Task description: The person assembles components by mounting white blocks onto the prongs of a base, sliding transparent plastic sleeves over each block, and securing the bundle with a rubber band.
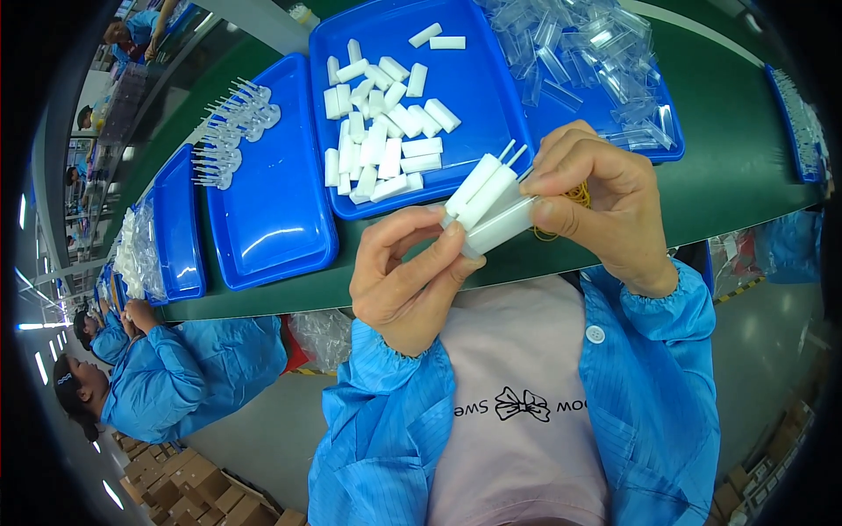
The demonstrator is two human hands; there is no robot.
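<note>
Above the near edge of the bench, my left hand (pixel 399 276) grips a white rectangular block (pixel 478 195) between thumb and fingers. Two thin white rods stick out from its upper right end. Just below it, touching, lies a translucent plastic case (pixel 502 226). My right hand (pixel 605 197) pinches the far end of that case with thumb and forefinger. Whether the block sits partly inside the case I cannot tell. Many similar white blocks (pixel 373 145) lie loose in the blue tray (pixel 491 105) beyond my hands.
Clear plastic cases (pixel 570 53) heap in a blue tray at the far right. White pronged pieces (pixel 230 131) line another tray (pixel 272 228) on the left. Yellow rubber bands (pixel 574 197) lie behind my right hand. A person in blue (pixel 180 377) sits to the left.
</note>
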